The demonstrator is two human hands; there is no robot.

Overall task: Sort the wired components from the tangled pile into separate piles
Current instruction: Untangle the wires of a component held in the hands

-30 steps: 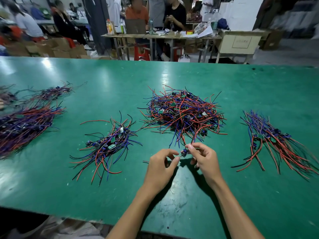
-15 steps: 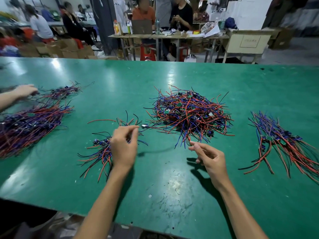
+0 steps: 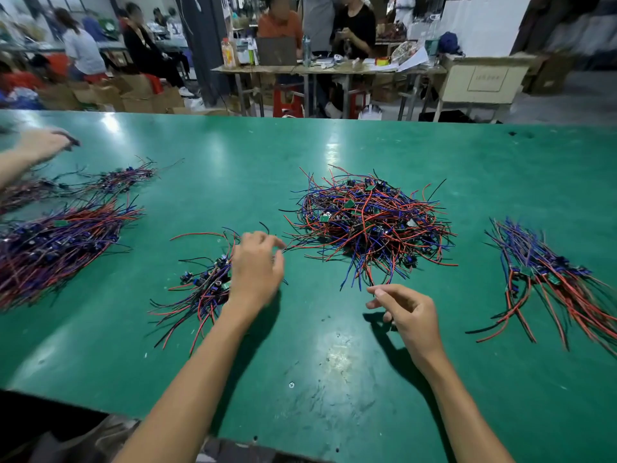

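Over left sorted pile (image 3: 203, 289): left hand (image 3: 255, 272), half a second ago pinching component, now loosely spread, seemingly empty — piece delivered. Right hand (image 3: 409, 312) half-open, empty, just beside tangled pile (image 3: 367, 222) on green table (image 3: 300, 379); next pick likely.

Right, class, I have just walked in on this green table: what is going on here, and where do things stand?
A person is sorting wired components on a green table. A tangled pile lies in the middle, with straighter sorted piles to either side. The left hand hovers over the near-left pile, fingers spread, apparently empty. The right hand, also empty and loosely open, sits just in front of the tangled pile. Another pile lies to the right. Someone else's hand works at the far left.
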